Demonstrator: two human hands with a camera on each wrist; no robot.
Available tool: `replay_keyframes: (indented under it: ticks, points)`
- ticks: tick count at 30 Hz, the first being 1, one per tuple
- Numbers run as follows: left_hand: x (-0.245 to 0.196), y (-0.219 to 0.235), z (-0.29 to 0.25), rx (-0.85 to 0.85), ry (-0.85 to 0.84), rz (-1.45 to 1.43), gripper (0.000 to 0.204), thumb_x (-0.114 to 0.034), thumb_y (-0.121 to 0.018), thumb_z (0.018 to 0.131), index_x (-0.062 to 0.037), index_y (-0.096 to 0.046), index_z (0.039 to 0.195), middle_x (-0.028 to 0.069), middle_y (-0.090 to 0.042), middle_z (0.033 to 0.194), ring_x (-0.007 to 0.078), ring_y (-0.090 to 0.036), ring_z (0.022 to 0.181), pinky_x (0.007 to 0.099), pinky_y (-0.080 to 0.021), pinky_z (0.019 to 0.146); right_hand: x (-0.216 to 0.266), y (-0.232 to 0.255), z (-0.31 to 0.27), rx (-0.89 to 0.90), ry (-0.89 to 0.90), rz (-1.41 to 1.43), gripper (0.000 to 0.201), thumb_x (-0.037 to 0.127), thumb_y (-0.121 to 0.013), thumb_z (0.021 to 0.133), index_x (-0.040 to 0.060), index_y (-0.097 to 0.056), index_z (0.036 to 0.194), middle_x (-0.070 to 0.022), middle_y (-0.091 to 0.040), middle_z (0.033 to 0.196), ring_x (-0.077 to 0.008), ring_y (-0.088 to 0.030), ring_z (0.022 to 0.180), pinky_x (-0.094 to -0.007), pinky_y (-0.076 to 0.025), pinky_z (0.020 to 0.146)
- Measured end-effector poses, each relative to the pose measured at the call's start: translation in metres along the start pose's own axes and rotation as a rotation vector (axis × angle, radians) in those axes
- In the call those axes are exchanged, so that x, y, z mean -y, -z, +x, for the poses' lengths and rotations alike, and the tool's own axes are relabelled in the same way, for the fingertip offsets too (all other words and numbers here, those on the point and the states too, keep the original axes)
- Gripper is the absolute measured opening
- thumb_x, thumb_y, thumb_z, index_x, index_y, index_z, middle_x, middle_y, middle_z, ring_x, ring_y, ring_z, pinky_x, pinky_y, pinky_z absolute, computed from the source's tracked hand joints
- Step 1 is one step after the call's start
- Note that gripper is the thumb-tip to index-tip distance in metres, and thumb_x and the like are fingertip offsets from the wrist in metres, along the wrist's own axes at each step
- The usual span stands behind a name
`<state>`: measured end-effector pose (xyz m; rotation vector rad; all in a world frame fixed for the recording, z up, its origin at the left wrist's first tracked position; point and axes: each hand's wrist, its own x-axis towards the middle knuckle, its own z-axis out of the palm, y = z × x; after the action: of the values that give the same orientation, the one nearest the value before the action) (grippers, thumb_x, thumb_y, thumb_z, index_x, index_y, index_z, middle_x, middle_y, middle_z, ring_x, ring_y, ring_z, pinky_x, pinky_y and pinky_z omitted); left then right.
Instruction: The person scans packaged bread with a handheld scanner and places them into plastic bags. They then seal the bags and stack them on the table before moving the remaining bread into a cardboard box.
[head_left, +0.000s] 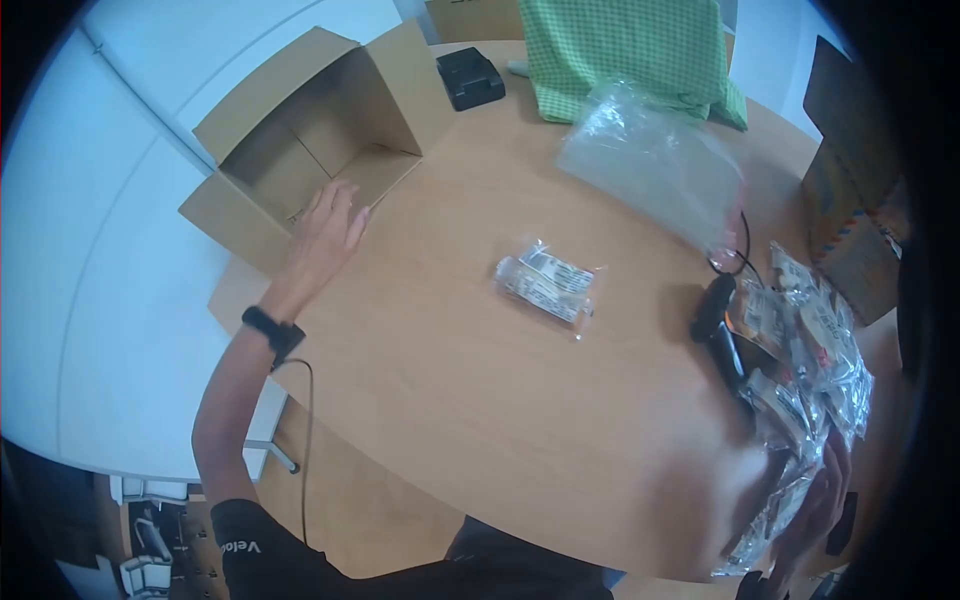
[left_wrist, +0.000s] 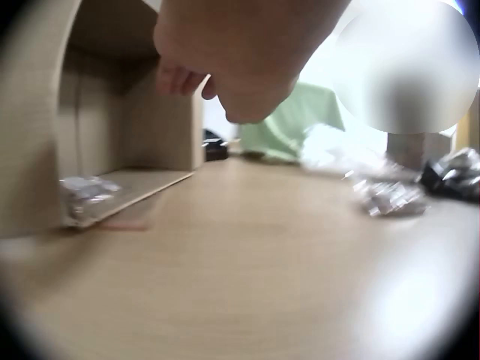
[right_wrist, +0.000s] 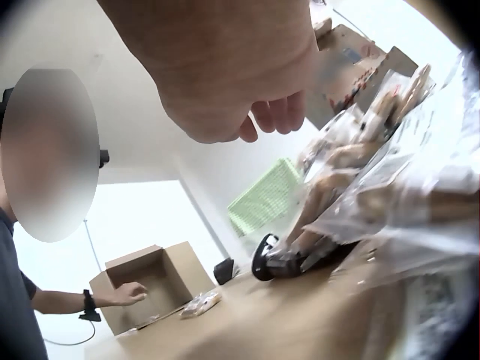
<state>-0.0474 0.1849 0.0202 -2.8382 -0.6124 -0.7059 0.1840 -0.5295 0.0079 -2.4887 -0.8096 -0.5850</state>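
- While the open cardboard box point(head_left: 275, 95) is lying on its side at the far left edge of the table point(head_left: 430, 350), a clear-wrapped item point(left_wrist: 90, 191) is resting just inside its mouth.
- The left hand point(head_left: 325, 235) is hovering at that mouth, fingers loosely extended, apparently holding nothing; staying above the lip is probably sparing the box a nudge.
- A labelled packet point(head_left: 545, 285) is lying near the table's middle, apart from both hands.
- A clear plastic bag point(head_left: 650, 165) is spreading towards the far edge.
- A handheld barcode scanner point(head_left: 718, 325) is lying inward from the right edge, beside a pile of bagged packets point(head_left: 820, 320).
- The right hand point(head_left: 815, 500) is working beside the pile at the near right edge; whether it is gripping film, I cannot tell. Taking packets by their firm contents, not slippery film, is likely keeping neighbours from sliding off.
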Motion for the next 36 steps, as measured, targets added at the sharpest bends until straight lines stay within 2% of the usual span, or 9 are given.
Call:
replay_keyframes:
  ticks: [3, 5, 7, 13, 18, 21, 27, 30, 36]
  points:
    - [0.057, -0.058, 0.017, 0.113, 0.315, 0.428, 0.075, -0.061, -0.065, 0.096, -0.0022, -0.058, 0.143, 0.0238, -0.058, 0.149, 0.0420, -0.056, 0.137, 0.0465, -0.048, 0.111, 0.052, -0.020, 0.018, 0.071, 0.076, -0.018, 0.028, -0.004, -0.058, 0.099, -0.0008, -0.069, 0.125, -0.0204, -0.064, 0.144, -0.0363, -0.062, 0.134, -0.0474, -0.045, 0.115]
    - [0.078, -0.062, 0.049, 0.381, 0.770, -0.148, 0.098, -0.079, -0.058, 0.090, -0.0087, -0.046, 0.158, 0.0202, -0.050, 0.159, 0.0392, -0.053, 0.144, 0.0470, -0.047, 0.115, 0.078, -0.019, 0.025, 0.195, 0.200, 0.080, 0.029, -0.009, -0.061, 0.090, -0.0024, -0.070, 0.117, -0.0230, -0.067, 0.136, -0.0372, -0.067, 0.123, -0.0457, -0.051, 0.105]
    - [0.150, -0.160, 0.037, 0.337, 0.820, 0.125, 0.079, -0.064, -0.068, 0.090, -0.0130, -0.055, 0.149, 0.0191, -0.059, 0.148, 0.0390, -0.058, 0.137, 0.0471, -0.051, 0.109, 0.091, -0.023, 0.024, 0.143, 0.226, 0.152, 0.030, -0.012, -0.063, 0.082, -0.0039, -0.070, 0.110, -0.0244, -0.069, 0.130, -0.0375, -0.071, 0.110, -0.0447, -0.056, 0.093]
    - [0.002, -0.093, 0.028, 0.225, 0.515, -0.129, 0.045, -0.021, -0.077, 0.082, -0.0084, -0.063, 0.123, 0.0243, -0.059, 0.142, 0.0405, -0.063, 0.122, 0.0452, -0.053, 0.105, 0.159, -0.050, 0.061, 0.465, 0.446, 0.275, 0.040, 0.004, -0.078, 0.084, 0.0032, -0.069, 0.124, -0.0205, -0.066, 0.135, -0.0372, -0.069, 0.115, -0.0444, -0.059, 0.090]
    - [-0.138, -0.079, 0.006, 0.051, -0.029, -0.573, 0.071, -0.011, -0.081, 0.081, -0.0092, -0.051, 0.146, 0.0196, -0.057, 0.143, 0.0371, -0.062, 0.131, 0.0456, -0.052, 0.108, 0.228, -0.199, 0.128, 0.246, 0.549, 0.271, 0.065, 0.030, -0.076, 0.089, -0.0048, -0.054, 0.139, -0.0244, -0.060, 0.139, -0.0374, -0.060, 0.128, -0.0488, -0.053, 0.099]
    - [-0.176, -0.063, 0.017, 0.559, 0.314, -1.240, 0.087, -0.005, -0.085, 0.084, -0.0051, -0.039, 0.158, 0.0147, -0.058, 0.146, 0.0275, -0.060, 0.133, 0.0390, -0.054, 0.106, 0.234, -0.279, 0.166, 0.513, 0.401, 0.286, 0.038, 0.027, -0.083, 0.074, 0.0002, -0.078, 0.101, -0.0235, -0.073, 0.111, -0.0377, -0.073, 0.102, -0.0484, -0.061, 0.081]
    - [-0.214, -0.043, -0.002, 0.642, 0.401, -1.649, 0.081, -0.008, -0.077, 0.097, -0.0045, -0.031, 0.164, 0.0093, -0.061, 0.142, 0.0168, -0.065, 0.124, 0.0245, -0.056, 0.085, 0.206, -0.175, 0.144, 0.826, -0.137, 0.734, 0.043, 0.031, -0.085, 0.076, -0.0054, -0.077, 0.098, -0.0255, -0.076, 0.097, -0.0382, -0.076, 0.100, -0.0449, -0.060, 0.080]
    - [-0.289, 0.034, 0.014, 0.561, 0.023, -1.781, 0.077, -0.006, -0.072, 0.099, -0.0049, -0.031, 0.164, 0.0086, -0.063, 0.140, 0.0145, -0.065, 0.121, 0.0195, -0.053, 0.080, 0.140, -0.068, 0.090, 0.351, -0.032, 0.791, 0.065, 0.039, -0.078, 0.094, -0.0063, -0.058, 0.136, -0.0260, -0.073, 0.105, -0.0392, -0.074, 0.092, -0.0450, -0.059, 0.083]
    - [-0.491, 0.033, 0.046, 0.649, -0.754, -1.727, 0.057, -0.010, -0.074, 0.096, -0.0059, -0.054, 0.150, 0.0177, -0.069, 0.129, 0.0217, -0.063, 0.127, 0.0358, -0.055, 0.099, -0.011, 0.047, -0.001, -0.258, -0.655, 0.696, 0.046, 0.024, -0.067, 0.106, 0.0014, -0.057, 0.145, -0.0105, -0.072, 0.114, -0.0145, -0.069, 0.096, -0.0293, -0.055, 0.081]
